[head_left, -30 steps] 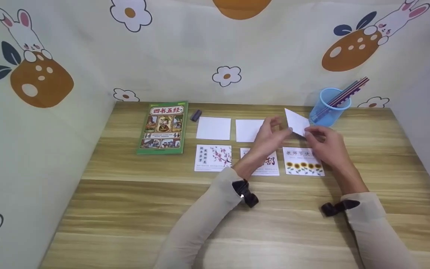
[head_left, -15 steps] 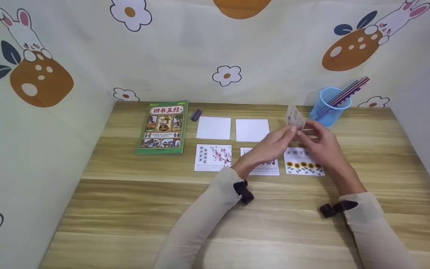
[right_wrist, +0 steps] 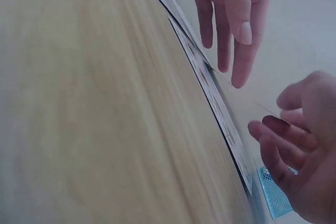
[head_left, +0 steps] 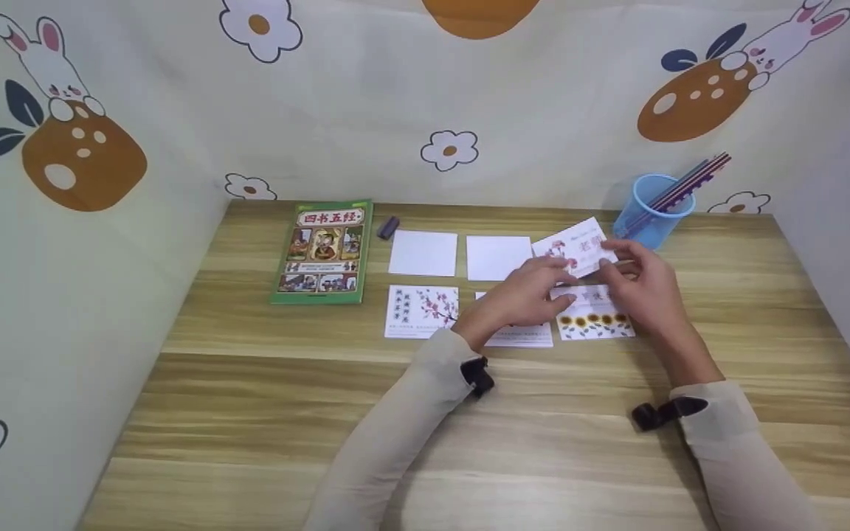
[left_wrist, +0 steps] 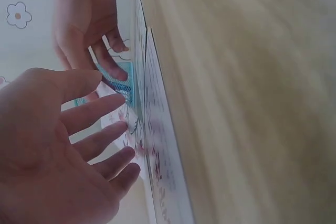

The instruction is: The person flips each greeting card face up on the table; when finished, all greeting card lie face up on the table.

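Observation:
In the head view my right hand (head_left: 646,284) pinches the right edge of a white card (head_left: 581,247) printed with pink-red flowers and characters. The card is tilted, its printed face up. My left hand (head_left: 524,295) has its fingers spread and fairly straight, with fingertips at the card's lower left edge; in the left wrist view the left hand (left_wrist: 58,140) shows nothing gripped. Just below lies a sunflower card (head_left: 596,326), its upper edge partly behind the hands. A card with red lettering (head_left: 521,339) is mostly hidden under my left hand.
Two blank white cards (head_left: 423,254) lie in the back row, with a plum-blossom card (head_left: 422,313) in front. A green book (head_left: 322,254) and a small dark block (head_left: 388,227) are at left. A blue mesh cup (head_left: 646,221) holding pencils (head_left: 690,183) stands behind my right hand.
The held card has turned from its blank back to its printed face and come down lower. My left hand has let go of it. The sunflower card has shifted slightly left and away.

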Demonstrator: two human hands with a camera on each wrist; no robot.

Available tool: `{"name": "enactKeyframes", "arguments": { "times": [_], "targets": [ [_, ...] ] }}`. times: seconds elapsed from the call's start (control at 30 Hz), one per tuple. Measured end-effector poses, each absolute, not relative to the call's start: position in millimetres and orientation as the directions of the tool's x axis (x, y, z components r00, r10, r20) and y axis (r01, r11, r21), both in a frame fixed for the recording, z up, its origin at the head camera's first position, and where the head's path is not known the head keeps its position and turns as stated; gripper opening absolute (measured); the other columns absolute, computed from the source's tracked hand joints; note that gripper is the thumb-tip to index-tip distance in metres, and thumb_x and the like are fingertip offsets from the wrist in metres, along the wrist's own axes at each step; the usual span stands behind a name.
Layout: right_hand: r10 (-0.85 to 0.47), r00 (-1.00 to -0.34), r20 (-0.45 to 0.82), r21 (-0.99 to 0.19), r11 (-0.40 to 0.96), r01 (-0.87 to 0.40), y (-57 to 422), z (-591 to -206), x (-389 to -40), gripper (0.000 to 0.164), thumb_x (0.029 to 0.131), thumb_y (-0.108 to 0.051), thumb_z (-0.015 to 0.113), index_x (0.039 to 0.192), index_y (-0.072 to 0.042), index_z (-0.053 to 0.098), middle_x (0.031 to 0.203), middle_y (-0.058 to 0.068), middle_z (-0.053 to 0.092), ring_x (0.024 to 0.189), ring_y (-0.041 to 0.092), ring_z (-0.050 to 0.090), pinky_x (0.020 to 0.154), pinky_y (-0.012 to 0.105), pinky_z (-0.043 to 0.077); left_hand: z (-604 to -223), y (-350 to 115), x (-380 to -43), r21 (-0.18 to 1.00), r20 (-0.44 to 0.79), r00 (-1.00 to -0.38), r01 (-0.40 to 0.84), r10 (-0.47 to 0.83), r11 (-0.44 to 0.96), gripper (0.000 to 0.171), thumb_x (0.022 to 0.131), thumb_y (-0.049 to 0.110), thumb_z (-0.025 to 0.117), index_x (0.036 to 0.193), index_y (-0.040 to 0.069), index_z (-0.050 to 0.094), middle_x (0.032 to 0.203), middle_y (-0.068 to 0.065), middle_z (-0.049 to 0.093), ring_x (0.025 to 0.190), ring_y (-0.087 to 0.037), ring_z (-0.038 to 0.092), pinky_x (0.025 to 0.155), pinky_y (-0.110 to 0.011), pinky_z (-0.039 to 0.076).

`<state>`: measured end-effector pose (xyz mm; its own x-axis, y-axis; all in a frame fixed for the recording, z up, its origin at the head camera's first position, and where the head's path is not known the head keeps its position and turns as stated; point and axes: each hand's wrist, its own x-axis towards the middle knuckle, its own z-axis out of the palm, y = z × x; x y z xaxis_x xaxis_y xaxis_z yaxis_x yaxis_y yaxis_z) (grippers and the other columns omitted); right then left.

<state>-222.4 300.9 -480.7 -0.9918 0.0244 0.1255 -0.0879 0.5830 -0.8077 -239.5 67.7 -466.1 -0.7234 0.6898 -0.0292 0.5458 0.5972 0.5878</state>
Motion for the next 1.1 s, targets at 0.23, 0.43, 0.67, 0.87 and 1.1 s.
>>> {"name": "enactKeyframes", "arguments": {
  "times": [0.23, 0.43, 0.67, 0.87, 1.1],
  "targets": [
    [0.005, -0.997, 0.076, -0.695, 0.718, -0.049, 307, -481, -223, 0.044, 0.104, -0.027, 0.073, 0.139, 0.000, 0.069, 0.131, 0.025, 0.070, 0.117, 0.036, 0.063, 0.099, 0.040, 0.050, -461, 67, -236, 0.474, -0.109, -0.727, 0.562, 0.678, 0.678, 0.055, 0.102, 0.035, 0.075, 0.153, 0.021, 0.062, 0.171, -0.006, 0.046, 0.165, -0.028, 0.033, 0.137, -0.044, 0.026],
    [-0.038, -0.998, 0.041, -0.655, 0.753, -0.055, 309, -476, -222, 0.049, 0.103, -0.027, 0.074, 0.140, 0.004, 0.068, 0.139, 0.030, 0.064, 0.129, 0.045, 0.058, 0.114, 0.062, 0.045, -458, 66, -232, 0.442, -0.153, -0.701, 0.582, 0.697, 0.683, 0.066, 0.097, 0.041, 0.080, 0.156, 0.022, 0.059, 0.175, -0.006, 0.039, 0.167, -0.034, 0.026, 0.138, -0.049, 0.024],
    [-0.042, -0.999, 0.003, -0.623, 0.782, -0.035, 308, -472, -221, 0.044, 0.105, -0.026, 0.072, 0.138, 0.003, 0.070, 0.125, 0.023, 0.065, 0.107, 0.033, 0.054, 0.084, 0.039, 0.041, -456, 64, -230, 0.451, -0.160, -0.696, 0.580, 0.701, 0.679, 0.064, 0.099, 0.042, 0.078, 0.156, 0.022, 0.059, 0.176, -0.007, 0.037, 0.167, -0.035, 0.025, 0.138, -0.049, 0.024],
    [-0.029, -0.998, -0.048, -0.634, 0.774, 0.008, 306, -474, -220, 0.049, 0.107, -0.031, 0.068, 0.144, 0.001, 0.067, 0.126, 0.021, 0.061, 0.109, 0.032, 0.055, 0.084, 0.038, 0.046, -460, 60, -234, 0.469, -0.106, -0.679, 0.611, 0.727, 0.638, 0.055, 0.105, 0.040, 0.071, 0.154, 0.019, 0.061, 0.170, -0.006, 0.048, 0.165, -0.031, 0.031, 0.138, -0.047, 0.023],
    [-0.007, -0.998, -0.063, -0.657, 0.753, 0.036, 309, -477, -217, 0.052, 0.109, -0.038, 0.062, 0.146, -0.001, 0.065, 0.136, 0.023, 0.059, 0.117, 0.036, 0.054, 0.099, 0.048, 0.049, -459, 47, -233, 0.506, -0.066, -0.699, 0.592, 0.712, 0.627, 0.053, 0.107, 0.034, 0.067, 0.156, 0.015, 0.057, 0.170, -0.007, 0.049, 0.165, -0.031, 0.032, 0.138, -0.046, 0.023]
  ]
}}
